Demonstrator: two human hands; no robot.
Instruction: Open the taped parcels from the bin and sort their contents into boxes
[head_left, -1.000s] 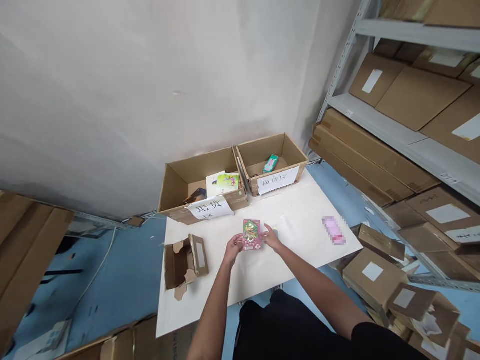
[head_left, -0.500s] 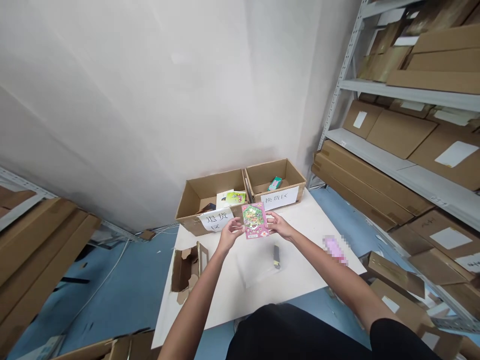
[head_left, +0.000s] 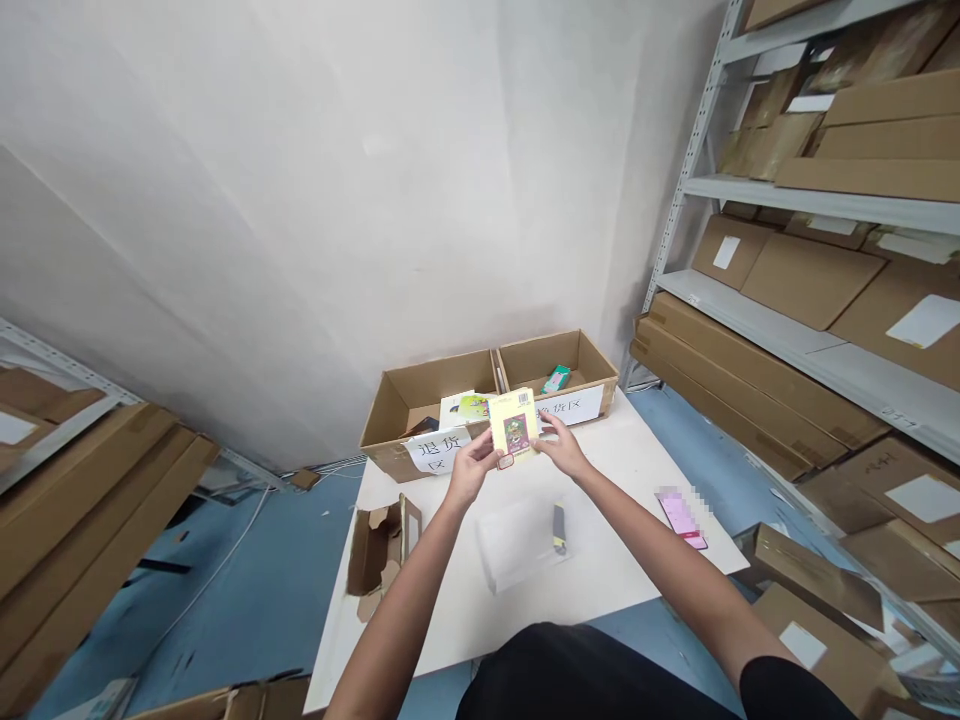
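Note:
Both my hands hold up a small flat booklet [head_left: 514,427], its yellow side with a small picture and a barcode facing me. My left hand [head_left: 472,467] grips its left edge and my right hand [head_left: 561,447] pinches its right edge, above the white table [head_left: 615,560]. Below my hands lie a clear plastic sleeve [head_left: 517,540] and a small dark utility knife [head_left: 559,527]. Behind the booklet stand two open cardboard boxes with paper labels: the left box [head_left: 394,420] holds books, the right box [head_left: 592,372] holds a small green packet [head_left: 556,379].
A torn cardboard mailer [head_left: 379,545] lies at the table's left. A pink phone [head_left: 681,517] rests near the right edge. Metal shelving [head_left: 787,340] full of flat cartons fills the right side, and more cartons [head_left: 82,520] are stacked at left. The floor is blue.
My hands lifted the booklet off the table and turned it over: the pink, green-pictured cover faced me before, the yellow back now. The sleeve and knife lie uncovered.

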